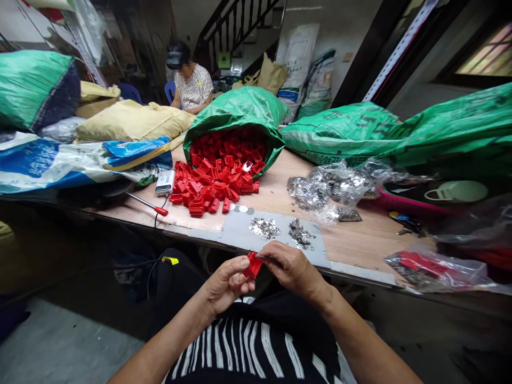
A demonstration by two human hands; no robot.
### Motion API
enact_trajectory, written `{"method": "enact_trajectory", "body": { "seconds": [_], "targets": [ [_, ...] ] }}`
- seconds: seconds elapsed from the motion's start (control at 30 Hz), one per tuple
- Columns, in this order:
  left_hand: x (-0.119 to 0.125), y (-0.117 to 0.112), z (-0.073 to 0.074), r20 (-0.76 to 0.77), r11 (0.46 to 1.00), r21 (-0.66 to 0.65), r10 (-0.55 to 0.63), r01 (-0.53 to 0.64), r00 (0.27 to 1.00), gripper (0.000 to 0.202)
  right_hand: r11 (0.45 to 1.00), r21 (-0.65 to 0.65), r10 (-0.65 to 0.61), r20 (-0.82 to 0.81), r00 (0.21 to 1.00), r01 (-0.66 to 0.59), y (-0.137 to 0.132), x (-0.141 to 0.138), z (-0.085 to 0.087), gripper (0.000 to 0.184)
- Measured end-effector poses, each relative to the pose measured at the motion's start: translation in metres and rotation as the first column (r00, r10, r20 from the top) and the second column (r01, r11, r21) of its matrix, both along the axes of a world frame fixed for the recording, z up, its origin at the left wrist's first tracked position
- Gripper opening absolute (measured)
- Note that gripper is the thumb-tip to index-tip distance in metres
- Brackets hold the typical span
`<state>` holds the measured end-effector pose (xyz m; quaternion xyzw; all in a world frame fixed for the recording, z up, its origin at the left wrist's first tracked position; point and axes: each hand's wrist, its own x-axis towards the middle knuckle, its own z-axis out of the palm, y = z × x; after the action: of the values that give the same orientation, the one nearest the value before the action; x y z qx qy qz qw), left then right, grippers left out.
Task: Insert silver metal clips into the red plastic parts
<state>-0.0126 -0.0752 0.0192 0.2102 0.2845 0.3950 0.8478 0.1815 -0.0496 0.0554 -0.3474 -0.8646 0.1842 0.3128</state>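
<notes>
Working left to right. Upper left of the frame: a green sack [36, 88], tan bags [132, 120] beside it, and a blue-and-white bag [72, 160] lying flat along the table [360, 237] edge. Behind the tan bags, upper centre-left, a second person [192, 80] sits facing this way, well apart from the wearer.

Centre left on the table: a red-handled tool [148, 204], tip toward a small white device [165, 182]. Just right of these, loose red parts [208, 189] spill from an open green bag [240, 114] lying on its side.

Lower centre, below the table edge and over a striped lap: left hand [226, 282] curled, thumb and fingers pinching a red part [253, 265]. Right hand [292, 266] closed against the same part from the other side, fingertips touching it; what exactly those fingertips pinch cannot be told. Part sits between both hands, near the table edge.

Just above the hands, on a grey patch of table: two small heaps of metal bits [264, 228]. Right of them, a clear bag [332, 186] of more metal pieces. Upper right: long green sacks [420, 130]. Lower right: a clear bag with red contents [436, 266] at the table edge.
</notes>
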Motion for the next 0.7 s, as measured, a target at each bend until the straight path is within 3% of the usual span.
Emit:
{"method": "enact_trajectory", "body": {
  "seconds": [0.17,0.27,0.4,0.53,0.7],
  "targets": [
    [0.002,-0.002,0.002,-0.023,1.0,0.01,-0.018,0.018,1.0,0.027,0.999,-0.036,0.011,0.045,0.999,-0.01,-0.002,-0.002,0.003,0.015],
    [0.003,-0.002,0.002,-0.032,1.0,0.019,-0.016,0.017,0.999,0.028,0.99,-0.138,0.025,0.022,0.999,-0.022,-0.002,-0.002,0.007,0.015],
    [0.002,-0.001,0.002,-0.036,1.0,0.012,-0.006,0.006,0.999,0.03,0.945,-0.32,0.045,-0.082,0.996,-0.069,0.001,0.002,0.008,0.017],
    [0.001,-0.001,0.003,-0.045,1.0,0.006,0.008,-0.008,0.999,0.026,0.885,-0.466,-0.092,-0.168,0.982,0.003,0.005,0.008,0.001,0.019],
    [0.004,-0.002,0.008,-0.069,0.999,0.042,-0.022,0.025,0.997,0.025,0.835,-0.55,-0.128,-0.19,0.973,0.002,0.005,0.007,-0.006,0.019]
  ]
}}
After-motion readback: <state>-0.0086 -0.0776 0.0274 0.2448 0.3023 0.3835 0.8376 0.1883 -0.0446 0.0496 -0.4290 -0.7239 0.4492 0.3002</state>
